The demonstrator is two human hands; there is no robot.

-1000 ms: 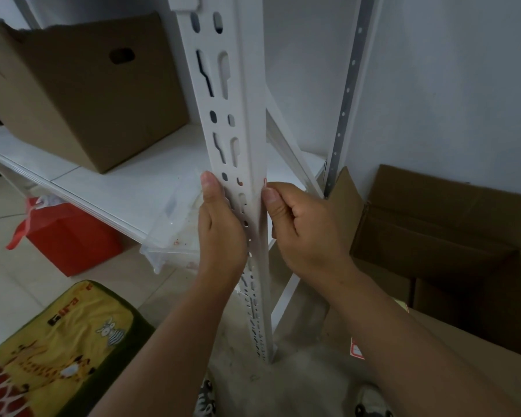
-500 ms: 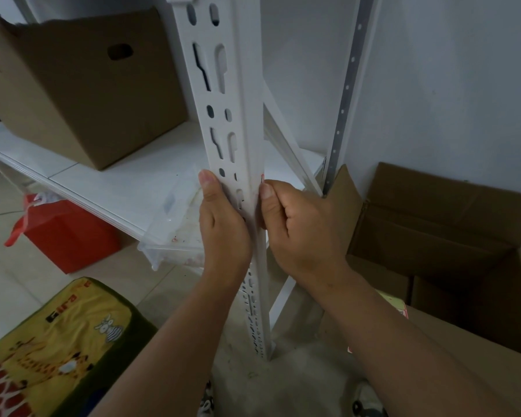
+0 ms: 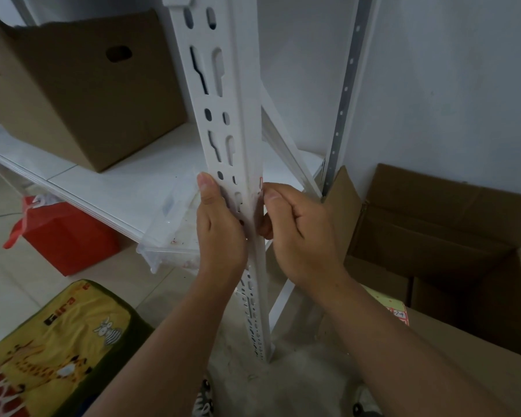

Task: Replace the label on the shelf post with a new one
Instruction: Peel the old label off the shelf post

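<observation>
White metal shelf post (image 3: 236,121) stands upright, center. Left hand (image 3: 220,230) lies flat vs. post's slotted face, fingers straight. Right hand (image 3: 298,224), on post's other side, pinches the red-edged label (image 3: 261,184) at the post edge.

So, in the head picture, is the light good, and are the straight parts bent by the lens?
Head view: light is dim and soft, without glare; the wide lens makes the shelf post lean and taper; the left hand and right hand are fairly sharp; the label shows only as a thin red edge.
</observation>
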